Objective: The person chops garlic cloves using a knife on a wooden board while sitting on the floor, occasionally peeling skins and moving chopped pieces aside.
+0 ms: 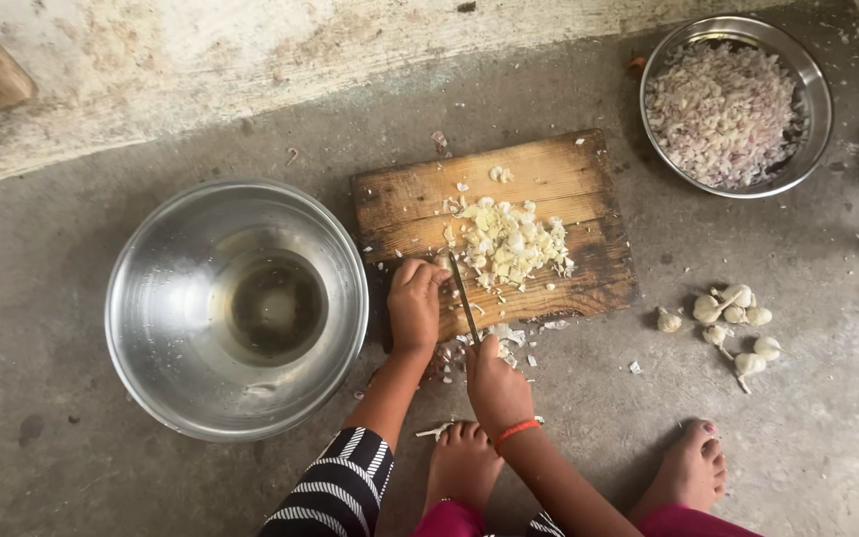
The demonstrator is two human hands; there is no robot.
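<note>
Down at the bottom of the frame, two bare feet (464, 459) flat on the grey floor (827, 438), one near the middle, one more to the right. A striped black and white sleeve (335, 487) at the bottom, left of the middle. Just above the feet, the right hand (494, 383), closed tight around the handle of a knife (464, 296), with an orange band (514, 432) on the wrist. Thin blade pointing up and a bit left onto the wooden cutting board (569, 169). Left hand (415, 298) just beside the blade, fingers curled and pressed down on the near left edge of the board, right by the tip of the knife; holding something small under the fingertips or not, cannot tell. Hands close together but not touching. In the middle of the board, a pile of chopped pale yellow garlic (509, 239), just right of the knife tip. Little bits spilled off the near edge. To the left, a big shiny steel bowl (161, 298) next to the board. To the right, whole garlic cloves (733, 313) on the floor, apart from the board. Far up in the upper right corner, a smaller steel bowl (815, 85) full of chopped pinkish onion (723, 109). Along the top, a pale rough wall (251, 50).
</note>
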